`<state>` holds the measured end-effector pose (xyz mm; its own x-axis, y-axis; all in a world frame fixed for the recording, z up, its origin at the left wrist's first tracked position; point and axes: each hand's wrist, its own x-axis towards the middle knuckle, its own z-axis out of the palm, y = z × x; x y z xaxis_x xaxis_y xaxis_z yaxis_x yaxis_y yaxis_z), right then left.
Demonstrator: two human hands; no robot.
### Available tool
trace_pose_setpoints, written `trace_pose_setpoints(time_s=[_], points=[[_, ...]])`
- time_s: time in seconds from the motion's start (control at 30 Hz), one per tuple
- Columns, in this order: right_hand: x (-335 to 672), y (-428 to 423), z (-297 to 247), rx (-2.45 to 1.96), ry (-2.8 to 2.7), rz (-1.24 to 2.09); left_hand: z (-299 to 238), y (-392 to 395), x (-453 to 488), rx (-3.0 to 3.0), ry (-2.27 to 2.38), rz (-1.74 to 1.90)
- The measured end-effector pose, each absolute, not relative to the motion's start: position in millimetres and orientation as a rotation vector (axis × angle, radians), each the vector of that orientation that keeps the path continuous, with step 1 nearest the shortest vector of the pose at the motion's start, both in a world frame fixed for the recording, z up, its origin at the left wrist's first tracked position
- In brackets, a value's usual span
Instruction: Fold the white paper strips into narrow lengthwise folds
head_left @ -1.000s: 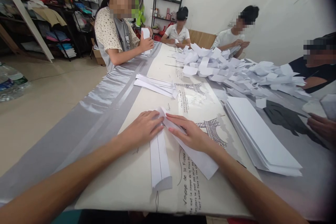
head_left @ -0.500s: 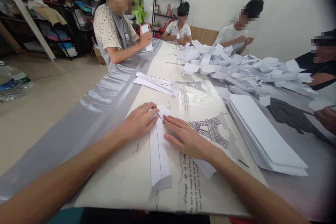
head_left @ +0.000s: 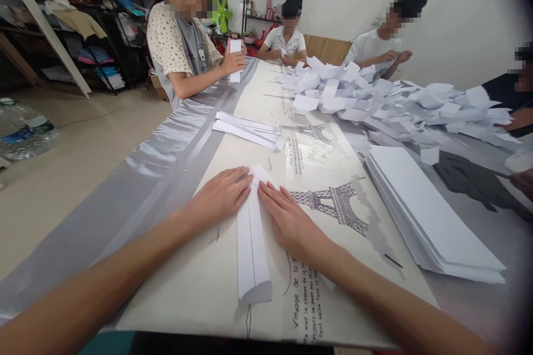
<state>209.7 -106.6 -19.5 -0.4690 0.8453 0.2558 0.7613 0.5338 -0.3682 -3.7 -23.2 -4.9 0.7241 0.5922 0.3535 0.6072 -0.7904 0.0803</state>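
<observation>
A long white folded paper strip (head_left: 252,249) lies lengthwise on the table in front of me, with a seam down its middle and its near end curling up. My left hand (head_left: 222,193) rests along the left side of its far end, fingers slightly bent, fingertips touching the paper. On the opposite side, my right hand (head_left: 287,213) lies with its fingers stretched out, the tips on the strip's right edge near the far fold. Both hands press on the paper without gripping it. Part of another white paper is hidden under my right forearm.
Beyond my hands lie several folded strips (head_left: 247,130). A stack of white paper sheets (head_left: 433,211) stands to the right, with a large heap of folded paper (head_left: 366,94) behind it. Co-workers sit around the table; one at the left (head_left: 179,50) holds white paper.
My right hand has drawn its fingers closer together and turned to point more forward along the strip's edge. My left hand has stayed nearly in place. The view has shifted slightly.
</observation>
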Motion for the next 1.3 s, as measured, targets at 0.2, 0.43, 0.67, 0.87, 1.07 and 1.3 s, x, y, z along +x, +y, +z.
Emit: trace_pose_setpoints(time_s=[0.2,0.43,0.67,0.87,1.07,1.3], points=[[208.2,-106.2,-16.6,-1.348,-2.219,0.412,-7.3,-22.6,-2.3,-2.941,-0.906,-0.566],[218.9,-108.0,15.1,-1.314,-1.949,0.875,-0.6,-16.9,-8.2,-2.960,-0.941,-0.598],[212.7,-108.7,6.5,-1.297,-2.111,0.663,4.8,-14.2,-12.2,-2.897,-1.089,-0.614],[207.3,-110.9,-0.3,-1.258,-2.303,0.470,5.2,-16.3,-8.0,-2.830,-1.213,-0.546],[205.2,-113.0,0.3,-1.319,-2.286,0.414,5.9,-18.6,-1.2,-2.769,-1.252,-0.445],[202.2,-111.7,-1.5,-1.328,-2.210,0.422,4.6,-18.9,-1.3,-2.727,-1.244,-0.434]])
